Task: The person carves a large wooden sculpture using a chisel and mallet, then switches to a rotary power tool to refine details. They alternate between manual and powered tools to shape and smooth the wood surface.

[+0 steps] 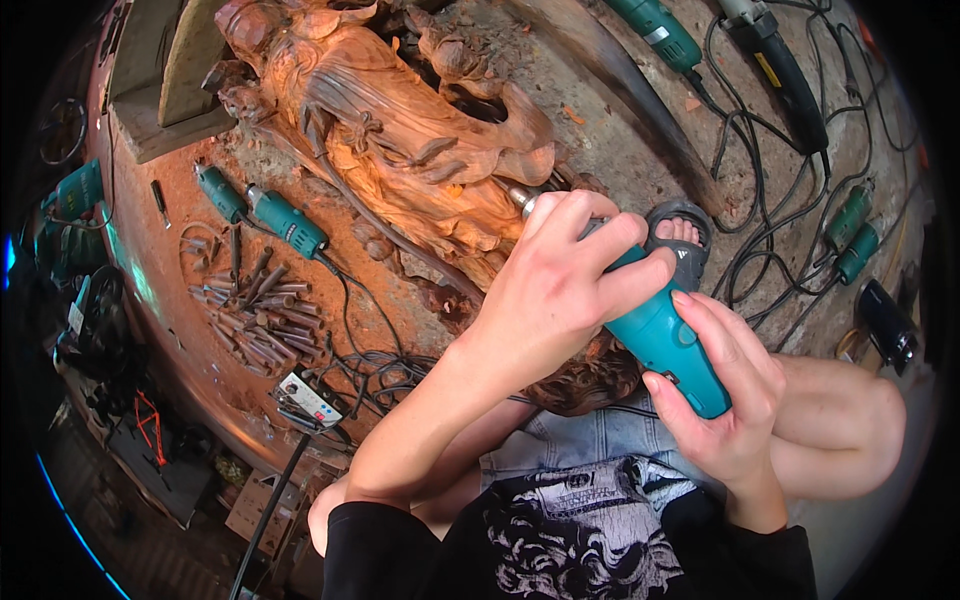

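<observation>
A teal die grinder slants across the middle of the view, its metal nose pointing at a carved wooden statue. My left hand is closed over the front of the grinder, just behind the nose. Around the rear of its body wraps my right hand, with the thumb near a small switch. The statue is a reddish-brown robed figure lying on the work surface. Whether the bit touches the wood I cannot tell, as the tip is partly hidden.
Several carving bits lie heaped at left, near two teal grinders. A power strip and tangled black cords are below them. More power tools, including a black-bodied grinder, lie at right. My sandalled foot stands beside the statue.
</observation>
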{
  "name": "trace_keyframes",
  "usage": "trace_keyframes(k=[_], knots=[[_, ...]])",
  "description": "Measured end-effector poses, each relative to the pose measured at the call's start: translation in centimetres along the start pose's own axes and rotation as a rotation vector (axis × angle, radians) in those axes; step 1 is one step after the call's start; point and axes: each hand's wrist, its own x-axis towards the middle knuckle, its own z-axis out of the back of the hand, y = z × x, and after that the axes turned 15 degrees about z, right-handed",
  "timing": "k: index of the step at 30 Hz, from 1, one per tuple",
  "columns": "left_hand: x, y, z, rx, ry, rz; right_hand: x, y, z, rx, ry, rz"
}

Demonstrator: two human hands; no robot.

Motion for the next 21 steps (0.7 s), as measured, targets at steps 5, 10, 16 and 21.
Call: trace_keyframes(k=[5,10,16,21], knots=[[-0.12,0.27,-0.18,-0.005,0.041,-0.026,-0.22,0.84,0.14,0.017,-0.018,-0.074],[0.02,-0.06,0.3,0.009,0.004,0.001,-0.13,0.18,-0.05,0.007,-0.017,-0.016],[-0.14,0.18,-0.06,0.004,0.028,-0.025,-0.29,0.7,0.01,0.018,-0.031,-0.062],[-0.05,0.0,0.05,-0.016,0.027,0.007,-0.19,0.28,-0.19,0.012,-0.02,-0.048]])
